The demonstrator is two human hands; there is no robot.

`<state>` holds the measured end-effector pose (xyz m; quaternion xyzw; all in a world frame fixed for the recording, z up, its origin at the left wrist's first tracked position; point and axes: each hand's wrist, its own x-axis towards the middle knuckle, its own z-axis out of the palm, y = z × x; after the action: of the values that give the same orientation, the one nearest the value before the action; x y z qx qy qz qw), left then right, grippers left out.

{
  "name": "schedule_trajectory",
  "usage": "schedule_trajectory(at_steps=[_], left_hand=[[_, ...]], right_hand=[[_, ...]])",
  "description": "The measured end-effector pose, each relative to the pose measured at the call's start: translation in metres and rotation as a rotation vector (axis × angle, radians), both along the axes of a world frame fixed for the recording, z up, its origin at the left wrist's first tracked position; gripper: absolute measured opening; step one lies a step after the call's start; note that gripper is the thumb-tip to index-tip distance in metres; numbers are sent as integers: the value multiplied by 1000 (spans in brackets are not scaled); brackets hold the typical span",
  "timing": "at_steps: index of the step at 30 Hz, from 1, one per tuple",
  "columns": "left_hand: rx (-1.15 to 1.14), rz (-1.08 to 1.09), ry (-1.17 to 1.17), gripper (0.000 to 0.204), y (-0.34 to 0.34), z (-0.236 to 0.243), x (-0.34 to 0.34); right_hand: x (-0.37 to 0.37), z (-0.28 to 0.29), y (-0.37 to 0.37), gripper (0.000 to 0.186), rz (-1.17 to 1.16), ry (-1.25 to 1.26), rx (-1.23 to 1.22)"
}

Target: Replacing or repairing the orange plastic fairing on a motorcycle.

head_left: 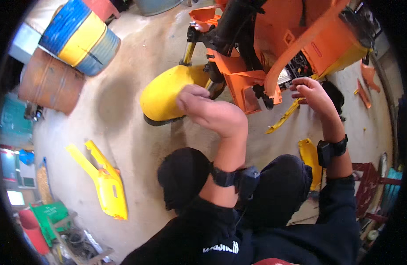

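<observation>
In front of me stands a partly stripped motor scooter with orange body panels. My left hand is bent at the wrist in front of its yellow front fender. The fingers are curled closed, and what they hold, if anything, is hidden. Whether that hand touches the fender I cannot tell. My right hand is beside the opening in the orange bodywork, where dark wiring shows. Its fingers are apart and slightly bent, with nothing visible in them. A narrow yellow trim piece lies below, between my hands.
A forked yellow panel lies on the floor to my left. Another yellow panel is by my right knee. Orange pieces lie at the far right. A blue-and-yellow drum and a rusty drum stand at the far left.
</observation>
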<state>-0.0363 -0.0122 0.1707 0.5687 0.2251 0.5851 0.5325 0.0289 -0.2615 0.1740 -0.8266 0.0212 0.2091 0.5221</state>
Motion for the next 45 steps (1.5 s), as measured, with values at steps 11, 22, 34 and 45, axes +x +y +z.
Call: schedule_trajectory(at_steps=[11, 22, 34, 45], left_hand=[[-146, -283, 605, 40, -81, -216, 40], [-788, -885, -30, 54, -74, -278, 68], [-1009, -1161, -71, 58, -71, -205, 66], [-847, -1136, -154, 45, -77, -173, 52]], right_hand=[[-40, 24, 122, 23, -345, -403, 251], [-20, -64, 85, 31, -261, -311, -4], [-15, -61, 93, 19, 59, -357, -434], [-8, -45, 81, 28, 247, -204, -349]])
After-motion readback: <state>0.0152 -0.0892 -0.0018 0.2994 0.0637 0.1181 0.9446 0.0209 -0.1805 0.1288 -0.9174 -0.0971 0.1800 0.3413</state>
